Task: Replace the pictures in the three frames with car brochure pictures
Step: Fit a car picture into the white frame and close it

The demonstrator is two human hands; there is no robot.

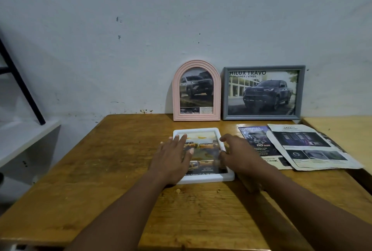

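A white frame (209, 178) lies flat on the wooden table (112, 170), face up, showing a brochure picture of yellow trucks. My left hand (173, 160) lies over its left side with straight fingers. My right hand (239, 156) is at its right edge, fingers spread and slightly bent; whether they touch the frame I cannot tell. A pink arched frame (196, 91) and a grey frame (262, 92) lean upright against the wall, each showing a pickup picture.
Loose brochure pages (310, 148) lie overlapping on the table to the right of the white frame. A second lighter table (342, 130) adjoins on the right. A white shelf (22, 140) and a black slanted bar (20, 85) stand at the left.
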